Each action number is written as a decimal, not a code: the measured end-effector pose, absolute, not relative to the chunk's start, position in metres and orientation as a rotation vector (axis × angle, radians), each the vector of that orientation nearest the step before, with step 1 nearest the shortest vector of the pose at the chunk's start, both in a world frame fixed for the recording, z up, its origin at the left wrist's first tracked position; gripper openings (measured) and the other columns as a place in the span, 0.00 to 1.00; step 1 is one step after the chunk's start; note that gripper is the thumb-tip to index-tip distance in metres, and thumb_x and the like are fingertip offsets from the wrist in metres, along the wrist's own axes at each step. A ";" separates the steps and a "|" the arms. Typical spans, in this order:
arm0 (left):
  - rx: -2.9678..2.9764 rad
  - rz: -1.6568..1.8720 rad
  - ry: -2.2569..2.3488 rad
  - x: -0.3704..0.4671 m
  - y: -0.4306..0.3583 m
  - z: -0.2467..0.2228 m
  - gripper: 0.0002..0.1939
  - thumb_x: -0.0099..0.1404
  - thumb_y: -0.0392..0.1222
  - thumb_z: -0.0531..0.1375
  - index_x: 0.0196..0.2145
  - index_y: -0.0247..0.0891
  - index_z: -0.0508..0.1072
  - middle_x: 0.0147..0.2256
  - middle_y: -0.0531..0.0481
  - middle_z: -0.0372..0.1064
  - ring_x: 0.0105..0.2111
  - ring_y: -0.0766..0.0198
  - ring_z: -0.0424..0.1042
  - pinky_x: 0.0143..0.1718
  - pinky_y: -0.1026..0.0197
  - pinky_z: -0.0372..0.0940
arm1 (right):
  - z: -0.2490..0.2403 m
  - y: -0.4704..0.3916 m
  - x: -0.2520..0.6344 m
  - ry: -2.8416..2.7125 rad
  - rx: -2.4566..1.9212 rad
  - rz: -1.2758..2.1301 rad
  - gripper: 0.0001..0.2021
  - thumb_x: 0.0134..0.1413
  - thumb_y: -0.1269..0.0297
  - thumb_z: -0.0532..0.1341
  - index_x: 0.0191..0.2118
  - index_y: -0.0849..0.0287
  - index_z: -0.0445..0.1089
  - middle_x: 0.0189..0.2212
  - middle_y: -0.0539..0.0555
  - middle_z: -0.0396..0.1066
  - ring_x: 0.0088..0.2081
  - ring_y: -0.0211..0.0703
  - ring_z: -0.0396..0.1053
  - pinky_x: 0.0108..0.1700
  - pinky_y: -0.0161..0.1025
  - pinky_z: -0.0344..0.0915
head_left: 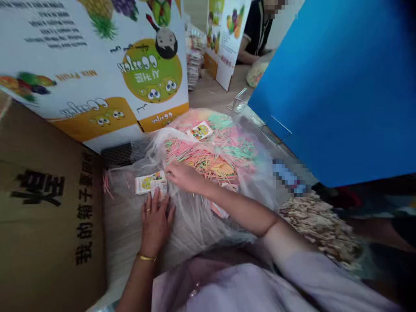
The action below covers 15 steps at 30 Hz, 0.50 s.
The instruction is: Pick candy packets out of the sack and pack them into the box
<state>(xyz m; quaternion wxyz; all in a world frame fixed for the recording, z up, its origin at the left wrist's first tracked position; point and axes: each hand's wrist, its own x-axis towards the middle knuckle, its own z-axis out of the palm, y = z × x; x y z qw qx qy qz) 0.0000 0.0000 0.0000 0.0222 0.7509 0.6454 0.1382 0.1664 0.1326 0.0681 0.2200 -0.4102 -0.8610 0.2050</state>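
My left hand (156, 223) lies on the table with its fingers stretched out, the tips resting on a small white carton (160, 187). Just behind that, another small printed carton (144, 183) lies flat. My right hand (182, 175) is closed, fingertips pinched near the cartons' right end; what they hold, if anything, is too small to make out. Under the right forearm spreads a clear plastic bag (256, 173), opened out around a heap of thin pink, green and yellow sticks (208, 158). A third small carton (200, 130) lies on the heap.
A brown cardboard box (48, 208) stands at left, with a big printed fruit carton (107, 69) behind. A blue panel (341, 86) rises at right beside wire stands (276, 129). Below it lies a pile of small pale pieces (320, 225). Another person (256, 34) sits across the table.
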 end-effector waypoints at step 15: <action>2.214 0.953 2.051 0.040 0.009 0.034 0.14 0.71 0.45 0.55 0.45 0.37 0.77 0.60 0.36 0.68 0.68 0.43 0.54 0.68 0.35 0.45 | 0.015 0.017 0.354 -2.236 -1.779 0.131 0.16 0.71 0.60 0.52 0.38 0.62 0.74 0.38 0.62 0.77 0.44 0.52 0.73 0.47 0.46 0.65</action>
